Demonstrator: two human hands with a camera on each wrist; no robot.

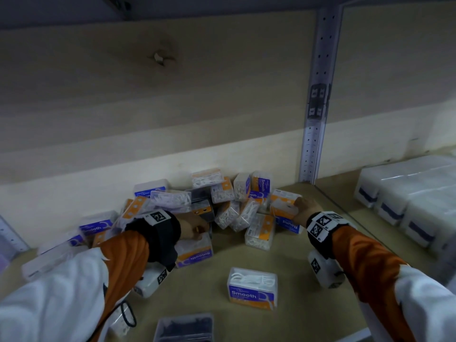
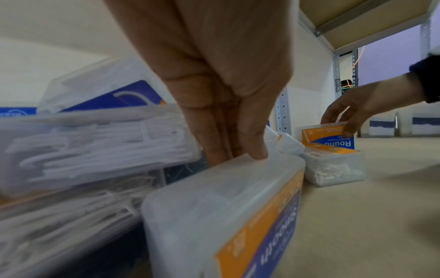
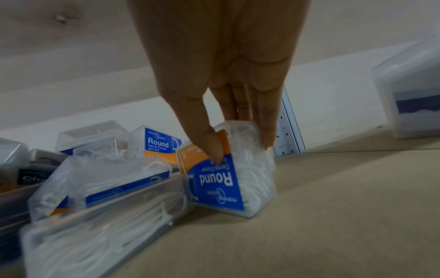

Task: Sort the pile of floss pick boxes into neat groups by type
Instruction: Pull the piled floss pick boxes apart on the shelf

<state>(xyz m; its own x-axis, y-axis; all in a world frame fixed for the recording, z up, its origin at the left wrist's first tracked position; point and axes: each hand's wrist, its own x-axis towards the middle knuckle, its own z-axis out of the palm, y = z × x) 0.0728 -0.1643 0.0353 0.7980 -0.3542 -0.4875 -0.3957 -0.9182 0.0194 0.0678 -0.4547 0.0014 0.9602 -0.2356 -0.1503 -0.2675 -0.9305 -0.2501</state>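
Boxes of floss picks lie in a pile (image 1: pixel 204 206) against the shelf's back wall. Right hand (image 1: pixel 304 209) pinches a "Round" box (image 3: pixel 221 180) at the pile's right edge — only the right wrist view shows its label well. Left hand (image 1: pixel 192 227) grips a "Smooth" box (image 2: pixel 226 206) — front shelf (image 1: pixel 296 324) has open room.

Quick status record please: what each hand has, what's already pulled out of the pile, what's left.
left hand: grips a Smooth box at the pile's front edge
right hand: pinches a Round box at the pile's right end
pulled out: one Smooth box standing alone on the shelf; a dark box near the front edge
pile: many mixed boxes against the back wall, unsorted
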